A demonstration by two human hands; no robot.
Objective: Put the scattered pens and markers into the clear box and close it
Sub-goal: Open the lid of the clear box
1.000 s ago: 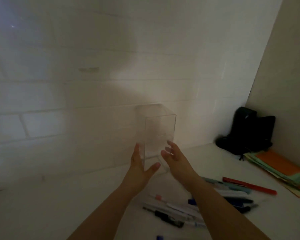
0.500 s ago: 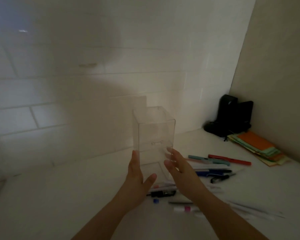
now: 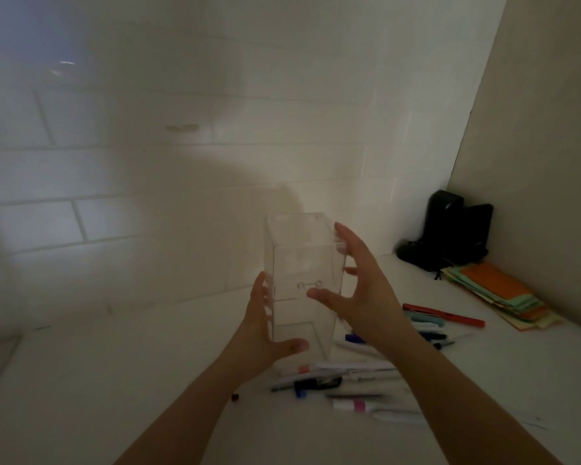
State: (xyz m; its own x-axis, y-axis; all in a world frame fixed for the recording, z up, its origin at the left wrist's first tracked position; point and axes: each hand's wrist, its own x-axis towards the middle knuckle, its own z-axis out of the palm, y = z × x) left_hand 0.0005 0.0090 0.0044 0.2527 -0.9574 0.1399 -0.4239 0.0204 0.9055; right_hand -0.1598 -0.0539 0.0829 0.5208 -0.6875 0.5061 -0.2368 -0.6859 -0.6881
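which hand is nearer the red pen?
Right. The right hand is spread at the clear box's right side, just left of the red pen; the left hand grips the box's far side.

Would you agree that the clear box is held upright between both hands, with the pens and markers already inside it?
Not quite: the head view shows the clear box upright between both hands but empty; the pens and markers lie scattered on the counter.
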